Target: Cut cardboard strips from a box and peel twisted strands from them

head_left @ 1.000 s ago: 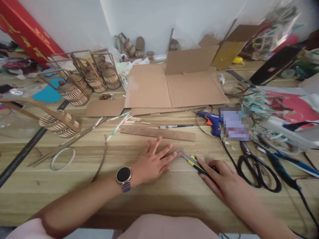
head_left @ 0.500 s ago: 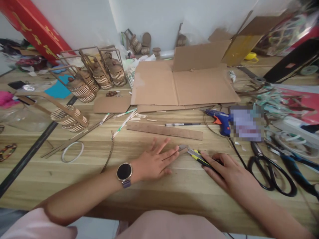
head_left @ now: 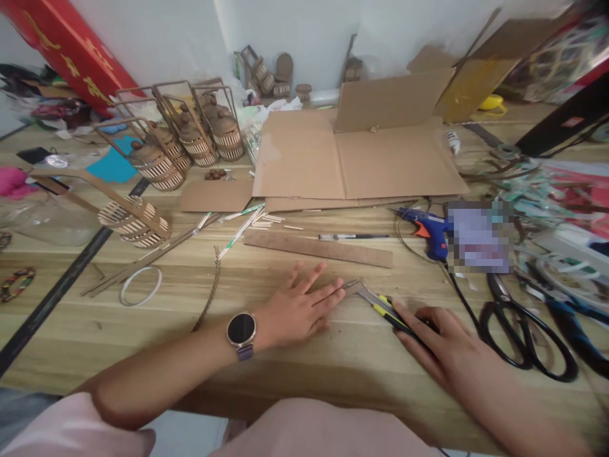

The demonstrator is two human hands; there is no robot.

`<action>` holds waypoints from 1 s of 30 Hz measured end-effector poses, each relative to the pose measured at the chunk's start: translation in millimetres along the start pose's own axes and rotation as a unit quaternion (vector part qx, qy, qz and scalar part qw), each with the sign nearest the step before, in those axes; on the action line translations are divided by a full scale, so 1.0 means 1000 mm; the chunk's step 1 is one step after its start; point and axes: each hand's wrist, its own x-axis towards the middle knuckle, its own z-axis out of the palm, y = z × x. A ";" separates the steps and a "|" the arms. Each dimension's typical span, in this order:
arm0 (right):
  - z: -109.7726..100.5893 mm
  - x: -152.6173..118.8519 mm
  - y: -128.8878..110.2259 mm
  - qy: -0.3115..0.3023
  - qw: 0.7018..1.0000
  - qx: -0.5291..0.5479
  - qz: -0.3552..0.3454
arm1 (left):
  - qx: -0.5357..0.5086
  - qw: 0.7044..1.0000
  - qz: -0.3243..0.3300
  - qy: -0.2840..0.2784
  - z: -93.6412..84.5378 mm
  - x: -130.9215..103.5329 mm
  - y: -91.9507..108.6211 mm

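My left hand [head_left: 299,308] lies with its fingers spread on the wooden table, fingertips at a small brown strip [head_left: 353,289]. My right hand [head_left: 440,336] is closed round a yellow and black utility knife [head_left: 387,312], its blade extended toward the strip's right end. Beyond my left hand lies a longer flat brown strip [head_left: 318,249], with a pen [head_left: 353,237] behind it. Whether the blade touches the small strip is hard to tell.
Black scissors [head_left: 528,330] and a blue glue gun [head_left: 431,231] lie at the right. A cardboard sheet [head_left: 299,158] spreads behind. Small handled baskets [head_left: 159,165] stand at the left, near a white ring [head_left: 141,285]. Short white sticks [head_left: 266,220] are scattered mid-table.
The knife and my right hand have moved slightly right and toward me. My left hand has stayed in nearly the same place. The view has shifted a little.
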 end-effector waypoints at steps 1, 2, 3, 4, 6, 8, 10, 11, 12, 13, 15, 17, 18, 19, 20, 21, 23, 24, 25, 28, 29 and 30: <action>-0.001 0.000 -0.002 0.005 1.000 -0.006 -0.002 | -0.002 1.000 0.000 0.000 0.000 0.000 0.000; -0.002 0.000 -0.004 0.008 1.000 -0.009 -0.003 | -0.004 1.000 -0.001 0.000 -0.001 -0.001 0.000; -0.002 0.001 -0.006 0.011 1.000 -0.010 -0.002 | -0.007 1.000 -0.002 0.000 -0.001 -0.001 0.000; -0.002 0.002 -0.008 0.011 1.000 -0.008 0.003 | -0.011 1.000 -0.005 -0.002 -0.001 -0.001 0.000; 0.000 0.005 -0.009 0.003 1.000 -0.001 0.017 | -0.020 1.000 -0.014 -0.010 -0.002 0.000 0.002; 0.001 0.010 -0.007 -0.011 0.999 0.006 0.032 | -0.029 0.999 -0.028 -0.017 -0.004 0.004 0.005; 0.002 0.015 -0.003 -0.025 0.999 0.007 0.042 | -0.034 0.998 -0.044 -0.016 -0.005 0.009 0.008; 0.003 0.018 -0.001 -0.025 0.999 0.007 0.043 | -0.035 0.998 -0.050 -0.014 -0.006 0.011 0.010; 0.004 0.020 0.002 -0.022 0.999 0.007 0.041 | -0.036 0.998 -0.054 -0.014 -0.007 0.012 0.011; 0.004 0.022 0.004 -0.019 0.999 0.009 0.039 | -0.036 0.998 -0.057 -0.014 -0.007 0.012 0.011; 0.006 0.024 0.008 -0.021 0.999 0.020 0.038 | -0.032 0.998 -0.052 -0.015 -0.006 0.009 0.011; 0.008 0.025 0.010 -0.029 0.998 0.034 0.045 | -0.027 0.999 -0.041 -0.013 -0.004 0.003 0.009; 0.008 0.024 0.011 -0.034 0.997 0.040 0.048 | -0.026 0.999 -0.036 -0.013 -0.003 -0.001 0.008; 0.008 0.024 0.011 -0.035 0.997 0.042 0.049 | -0.026 0.999 -0.034 -0.014 -0.002 -0.004 0.008; 0.008 0.023 0.011 -0.034 0.997 0.042 0.048 | -0.026 0.999 -0.034 -0.014 -0.001 -0.007 0.007; 0.008 0.023 0.010 -0.032 0.998 0.040 0.045 | -0.024 0.999 -0.038 -0.014 0.000 -0.008 0.007; 0.006 0.022 0.009 -0.029 0.998 0.031 0.037 | -0.020 0.999 -0.045 -0.013 0.000 -0.009 0.008; 0.005 0.021 0.008 -0.026 0.999 0.025 0.032 | -0.017 0.999 -0.048 -0.014 0.000 -0.008 0.009; 0.004 0.021 0.007 -0.024 0.999 0.019 0.027 | -0.015 0.999 -0.050 -0.016 -0.001 -0.008 0.010; 0.003 0.021 0.005 -0.020 1.000 0.004 0.020 | -0.013 0.998 -0.052 -0.019 -0.001 -0.006 0.011; 0.003 0.020 0.004 -0.021 1.000 0.001 0.023 | -0.013 0.998 -0.053 -0.017 -0.001 -0.006 0.011; 0.004 0.019 0.004 -0.022 0.999 0.001 0.026 | -0.013 0.998 -0.054 -0.015 -0.001 -0.006 0.011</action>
